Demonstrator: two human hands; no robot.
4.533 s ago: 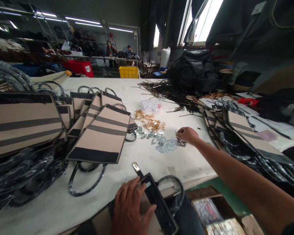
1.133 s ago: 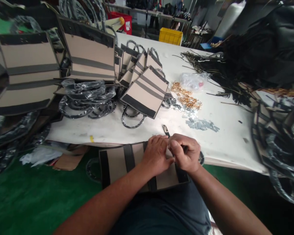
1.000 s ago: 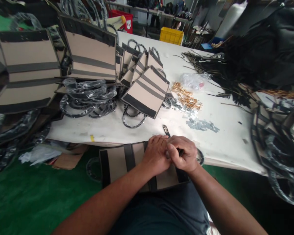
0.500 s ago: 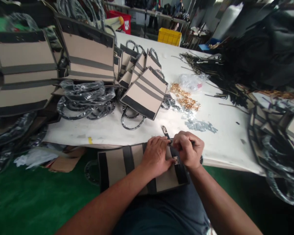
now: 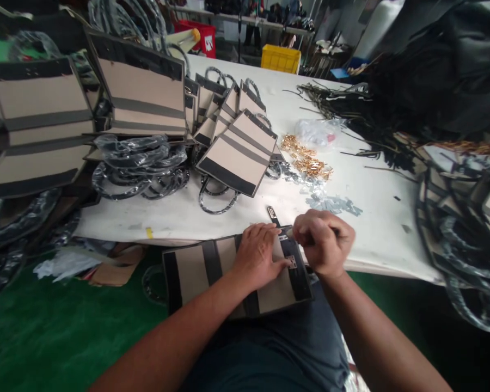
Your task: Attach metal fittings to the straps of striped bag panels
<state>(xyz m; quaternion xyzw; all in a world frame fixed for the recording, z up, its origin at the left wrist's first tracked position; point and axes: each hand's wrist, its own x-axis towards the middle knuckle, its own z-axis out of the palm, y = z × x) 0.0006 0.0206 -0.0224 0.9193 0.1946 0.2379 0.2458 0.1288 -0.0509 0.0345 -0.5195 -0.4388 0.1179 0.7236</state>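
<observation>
A beige panel with black bands lies across my lap and against the table edge. My left hand rests on it, fingers spread toward its upper edge, the thumb touching a small metal plate on the right black band. Over the panel's upper right corner, my right hand is closed round something I cannot make out. A strap with a metal buckle-like piece sticks out beyond the panel's top edge, left of my right hand.
Striped bag panels and plastic-wrapped handles cover the left of the white table. Gold metal pieces, silver plates and a plastic bag lie ahead. Black straps and more panels stand right.
My right hand has moved a little right and up, away from the panel's corner. My left hand stays on the panel. The view has shifted slightly.
</observation>
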